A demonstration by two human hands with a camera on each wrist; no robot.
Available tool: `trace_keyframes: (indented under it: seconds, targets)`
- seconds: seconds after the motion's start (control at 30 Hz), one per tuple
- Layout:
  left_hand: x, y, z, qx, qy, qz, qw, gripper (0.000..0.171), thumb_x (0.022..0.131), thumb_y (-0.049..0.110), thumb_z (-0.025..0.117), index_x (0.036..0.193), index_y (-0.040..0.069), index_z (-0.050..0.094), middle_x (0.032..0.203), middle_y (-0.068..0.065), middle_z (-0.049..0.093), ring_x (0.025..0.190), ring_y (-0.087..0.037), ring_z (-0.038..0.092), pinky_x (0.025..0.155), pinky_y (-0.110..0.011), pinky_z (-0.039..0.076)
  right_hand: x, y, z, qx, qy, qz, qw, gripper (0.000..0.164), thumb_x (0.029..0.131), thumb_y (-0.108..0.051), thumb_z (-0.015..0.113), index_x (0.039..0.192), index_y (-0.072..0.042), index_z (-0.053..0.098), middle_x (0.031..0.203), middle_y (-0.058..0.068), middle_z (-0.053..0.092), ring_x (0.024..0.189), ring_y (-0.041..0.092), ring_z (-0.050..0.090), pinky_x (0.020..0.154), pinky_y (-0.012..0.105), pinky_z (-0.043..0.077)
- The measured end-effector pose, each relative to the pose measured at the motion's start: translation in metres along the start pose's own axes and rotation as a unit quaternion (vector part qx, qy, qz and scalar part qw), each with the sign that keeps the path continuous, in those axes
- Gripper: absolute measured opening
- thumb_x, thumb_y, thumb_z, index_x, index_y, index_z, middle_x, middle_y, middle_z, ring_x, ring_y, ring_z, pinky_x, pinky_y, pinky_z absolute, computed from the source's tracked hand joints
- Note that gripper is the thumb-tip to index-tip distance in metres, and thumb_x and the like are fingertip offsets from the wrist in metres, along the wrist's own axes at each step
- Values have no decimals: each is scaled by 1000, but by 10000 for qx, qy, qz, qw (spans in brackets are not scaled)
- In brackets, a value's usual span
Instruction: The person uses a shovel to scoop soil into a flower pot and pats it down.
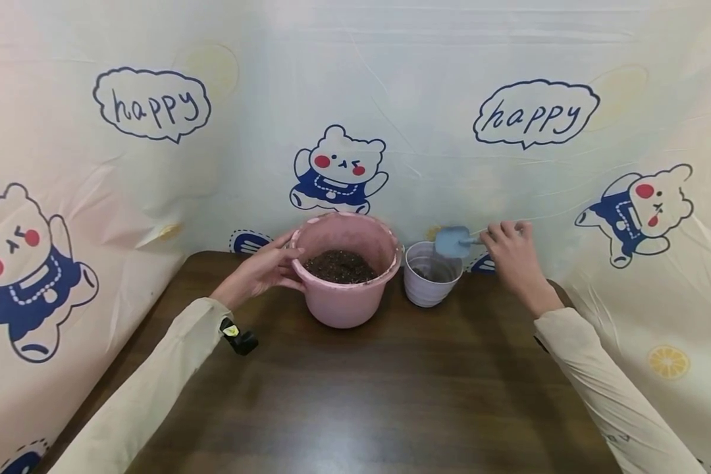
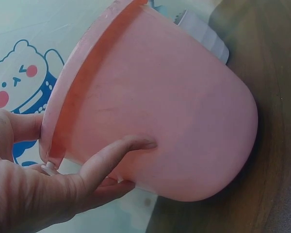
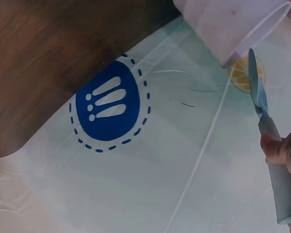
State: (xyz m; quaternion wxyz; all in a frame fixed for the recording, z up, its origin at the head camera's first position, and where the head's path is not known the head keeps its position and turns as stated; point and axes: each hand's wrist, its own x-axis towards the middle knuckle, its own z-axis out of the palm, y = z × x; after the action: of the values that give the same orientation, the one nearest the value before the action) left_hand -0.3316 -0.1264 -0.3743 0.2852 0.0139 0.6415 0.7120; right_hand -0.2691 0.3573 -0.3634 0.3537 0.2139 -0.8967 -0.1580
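Right grip (image 1: 512, 257), nearer the ribbed white plastic pot (image 1: 428, 291), pinches blue plastic trowel (image 1: 452, 241) pointing nine o'clock; left grip (image 1: 266, 266) clasps pink round plastic bucket (image 1: 345, 305).

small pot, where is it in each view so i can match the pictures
Head: small pot right of centre, beside the pink bucket.
Left wrist: small pot in the upper right, partly hidden behind the bucket.
Right wrist: small pot at the top, right of centre, cut off by the top edge, near the trowel tip.
Shared landmark: the brown table, in all three views.
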Motion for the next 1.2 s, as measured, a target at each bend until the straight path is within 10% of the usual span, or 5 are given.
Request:
trace_keyframes:
  seconds: [0.57,1.2]
  targets:
    - [5,3,2,172,4,28,9998,75,111,15,47,170,33,3,171,-30,11,148,-54,34,102,-67,51,58,-38,-36,653,1186,-110,9907,19,100,8,56,109,2,71,104,20,68,99,42,57,89,63,43]
    - [-1,-3,3,60,126,16,9999,77,109,14,49,170,34,7,172,-28,8,149,-54,32,97,-67,54,118,-103,-39,-553,-505,-1170,9903,21,91,2,77,108,-11,78,109,7,70,105,28,54,102,45,43]
